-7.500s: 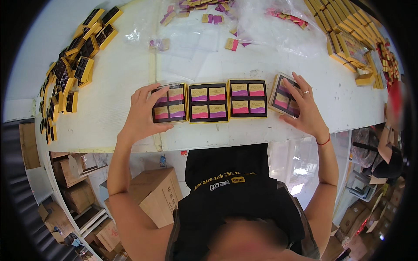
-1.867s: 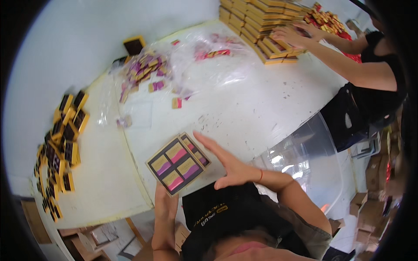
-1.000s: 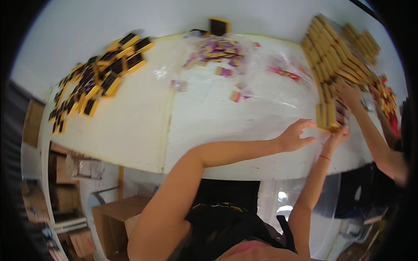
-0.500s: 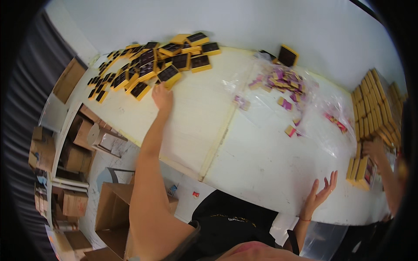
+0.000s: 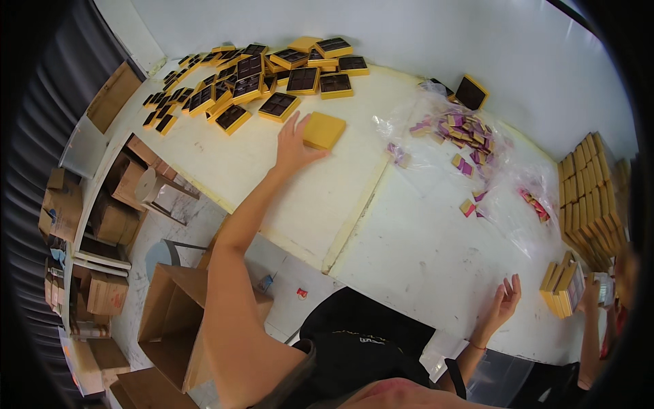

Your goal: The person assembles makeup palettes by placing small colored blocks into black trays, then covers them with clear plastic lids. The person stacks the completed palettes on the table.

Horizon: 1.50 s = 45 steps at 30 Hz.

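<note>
My left hand (image 5: 293, 146) is at the left part of the white table, thumb and fingers around the near-left side of a square yellow box (image 5: 324, 131) whose plain yellow face is up. Just beyond it sits a yellow box with a dark divided inside (image 5: 279, 107), apart from my fingers. Behind and to the left spreads a heap of similar boxes (image 5: 248, 85), several stacked or tilted. My right hand (image 5: 503, 301) hovers by the table's near edge on the right, fingers apart and slightly curled, holding nothing.
Clear plastic bags (image 5: 402, 126) with small purple-and-gold wrapped pieces (image 5: 463, 129) lie at the back right. Stacked yellow boxes (image 5: 587, 198) stand far right, near a co-worker's hand (image 5: 591, 300). A dark-insided box (image 5: 471, 92) leans on the wall. An open carton (image 5: 170, 320) stands below left.
My left hand has moved right, away from the heap, and a plain-faced yellow box is now at its fingers. My right hand's fingers have curled slightly. The view has shifted a little.
</note>
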{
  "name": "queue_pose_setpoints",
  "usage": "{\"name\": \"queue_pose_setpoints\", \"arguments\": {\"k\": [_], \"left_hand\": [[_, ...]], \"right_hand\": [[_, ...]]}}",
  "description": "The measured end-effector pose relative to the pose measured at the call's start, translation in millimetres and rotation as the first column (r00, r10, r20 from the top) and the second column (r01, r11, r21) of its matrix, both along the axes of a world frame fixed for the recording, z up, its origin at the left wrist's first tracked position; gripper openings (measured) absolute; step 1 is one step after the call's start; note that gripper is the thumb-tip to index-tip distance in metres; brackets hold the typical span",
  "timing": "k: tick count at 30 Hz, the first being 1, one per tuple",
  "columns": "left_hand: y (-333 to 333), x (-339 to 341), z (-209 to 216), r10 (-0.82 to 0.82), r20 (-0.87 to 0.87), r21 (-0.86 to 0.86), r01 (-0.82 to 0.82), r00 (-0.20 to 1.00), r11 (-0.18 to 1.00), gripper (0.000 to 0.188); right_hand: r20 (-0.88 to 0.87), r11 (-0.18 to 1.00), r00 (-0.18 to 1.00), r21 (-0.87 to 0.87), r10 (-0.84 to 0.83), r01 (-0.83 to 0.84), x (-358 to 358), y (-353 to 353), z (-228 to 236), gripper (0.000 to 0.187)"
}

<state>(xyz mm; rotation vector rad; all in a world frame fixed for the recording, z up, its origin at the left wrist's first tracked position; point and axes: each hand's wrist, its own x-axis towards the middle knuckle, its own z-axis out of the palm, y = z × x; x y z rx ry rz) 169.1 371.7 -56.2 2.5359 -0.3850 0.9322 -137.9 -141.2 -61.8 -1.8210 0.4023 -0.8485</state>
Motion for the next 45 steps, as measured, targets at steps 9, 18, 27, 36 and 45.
{"name": "queue_pose_setpoints", "arguments": {"k": [9,18,27,36,45], "left_hand": [[-64.9,-32.7,1.4,-0.382,-0.563,-0.57,-0.01,0.733,0.821,0.05],[-173.3,-179.9,28.7,-0.963,-0.265,-0.901,-0.342,-0.055,0.267,0.049],[88.7,99.1,-56.7,0.418,0.132,0.005,-0.423,0.899,0.906,0.044],[-69.0,-51.8,-11.9,-0.041,-0.042,0.245,0.05,0.998,0.968,0.031],[-232.5,-159.7,6.6,-0.807,-0.155,-0.112,0.802,0.569,0.587,0.042]], "right_hand": [[-0.085,0.971,0.968,0.049,0.236,-0.233,1.8,29.5,-1.0,0.029],[0.029,0.573,0.708,0.563,0.706,-0.595,60.1,123.9,33.0,0.074],[-0.094,0.873,0.877,0.189,0.471,-0.449,86.2,38.6,4.9,0.039],[-0.298,0.911,0.862,0.096,0.411,-0.401,71.4,27.4,18.7,0.037],[-0.21,0.846,0.924,-0.377,0.319,-0.377,79.2,54.7,13.8,0.035]]}}
